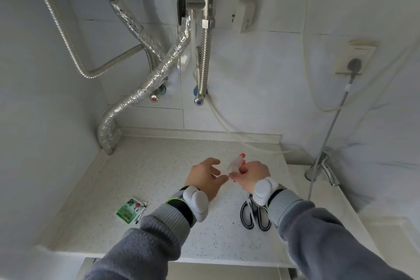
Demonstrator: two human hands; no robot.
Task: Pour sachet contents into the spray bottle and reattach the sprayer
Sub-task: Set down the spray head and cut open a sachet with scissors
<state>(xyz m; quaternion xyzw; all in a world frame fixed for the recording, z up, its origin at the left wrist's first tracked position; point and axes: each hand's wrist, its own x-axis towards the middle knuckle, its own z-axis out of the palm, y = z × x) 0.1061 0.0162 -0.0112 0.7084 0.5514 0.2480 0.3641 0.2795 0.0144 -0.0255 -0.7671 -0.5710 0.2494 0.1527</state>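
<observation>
**Sprayer in hand, sachet waiting at the counter's left edge**

Head view: the right hand (251,176) is curling its fingers round the spray bottle's sprayer (236,162), a translucent head with a red nozzle tip pointing up and away, over the middle of the speckled counter (145,166). The bottle body is hidden or blurred; I cannot tell where it is. The left hand (206,176) is hovering just beside it, fingers spread and holding nothing, probably readying to steady the bottle. The green sachet (130,209) is lying flat near the counter's left edge, within easy reach; its print is too small to read. Scissors (254,213) are resting under the right wrist, likely for cutting the sachet.
</observation>
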